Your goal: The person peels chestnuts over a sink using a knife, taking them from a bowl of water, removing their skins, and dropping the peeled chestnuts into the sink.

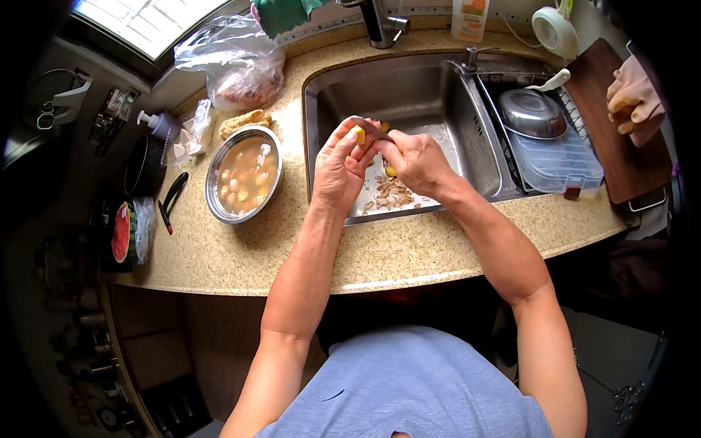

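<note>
Above the sink, my left hand (342, 166) pinches a small yellow peeled piece (359, 135) in its fingers; its exact kind is unclear. My right hand (420, 162) is closed around a knife (372, 130), whose blade reaches toward the left fingers. Another bit of yellow shows beneath the right hand, partly hidden. Brown peelings (391, 193) lie in the near part of the metal sink (467, 117). Left of the sink, a metal bowl (212, 191) holds cloudy brownish water with several pale rounded pieces in it.
Behind the bowl are a knobbly yellow-brown item (244, 123) and a filled plastic bag (244, 69). A black-handled tool (174, 198) and cut watermelon (124, 232) sit at left. The faucet (380, 25) rises behind the sink; a dish rack (504, 157) stands at right.
</note>
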`<state>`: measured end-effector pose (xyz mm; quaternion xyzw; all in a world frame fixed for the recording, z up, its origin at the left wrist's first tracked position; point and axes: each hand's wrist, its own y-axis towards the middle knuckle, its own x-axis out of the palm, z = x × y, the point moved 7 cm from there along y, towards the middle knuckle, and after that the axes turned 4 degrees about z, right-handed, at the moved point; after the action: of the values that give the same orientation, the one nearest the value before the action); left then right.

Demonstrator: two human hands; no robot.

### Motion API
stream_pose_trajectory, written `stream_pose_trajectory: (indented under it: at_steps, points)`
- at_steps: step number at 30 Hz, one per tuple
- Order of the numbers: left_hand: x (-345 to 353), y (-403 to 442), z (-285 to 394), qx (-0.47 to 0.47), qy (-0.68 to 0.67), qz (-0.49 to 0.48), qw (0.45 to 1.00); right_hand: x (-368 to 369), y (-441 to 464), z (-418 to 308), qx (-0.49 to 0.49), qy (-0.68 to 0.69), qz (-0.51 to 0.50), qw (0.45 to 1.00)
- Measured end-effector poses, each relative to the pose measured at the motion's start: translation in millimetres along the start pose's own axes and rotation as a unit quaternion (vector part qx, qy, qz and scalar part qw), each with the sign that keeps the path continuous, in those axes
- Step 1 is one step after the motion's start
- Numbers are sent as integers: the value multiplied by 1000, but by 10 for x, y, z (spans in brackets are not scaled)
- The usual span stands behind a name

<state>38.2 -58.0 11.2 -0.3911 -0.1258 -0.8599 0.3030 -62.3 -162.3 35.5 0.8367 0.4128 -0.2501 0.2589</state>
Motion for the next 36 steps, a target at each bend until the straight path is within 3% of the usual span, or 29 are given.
stream_pose_trajectory:
  at_steps: [3, 6, 10, 13, 14, 17, 19, 23, 27, 30, 33, 34, 36]
  points:
    - [-43, 1, -9, 1, 6, 7, 1000, 52, -20, -15, -30, 22, -2, 999]
    - [-157, 7, -9, -10, 48, 87, 995, -102, 84, 146, 52, -32, 16, 998]
    - [-405, -2, -111, -65, 175, 173, 967, -101, 126, 401, 56, -77, 50, 994]
    - [-643, 86, -178, -50, 152, 216, 963, -49, 95, 431, 56, -47, 10, 997]
    - [-677, 150, -189, -44, 133, 158, 977, -49, 83, 420, 52, -51, -2, 997]
    - [-611, 75, -144, -37, 222, 189, 956, -18, 96, 320, 31, -89, -7, 996]
    - [-498, 29, -102, -39, 245, 153, 956, 19, 94, 310, 45, -99, -33, 993]
    - [-52, -117, 240, 40, 293, 77, 952, 180, 97, 393, 27, -152, -69, 986]
    - [234, -272, 935, 125, 368, 67, 919, 139, 48, 345, 41, -114, -83, 989]
    - [131, -377, 1555, 148, 534, 109, 825, 103, 46, 294, 43, -89, -75, 992]
    - [-102, -466, 1963, 66, 722, 169, 667, 75, 76, 284, 20, -68, -57, 996]
    - [-128, -496, 2053, 65, 725, 169, 664, 89, 67, 285, 21, -64, -57, 996]
    - [-227, -518, 2068, 14, 824, 133, 551, 83, 47, 282, 16, -40, -41, 998]
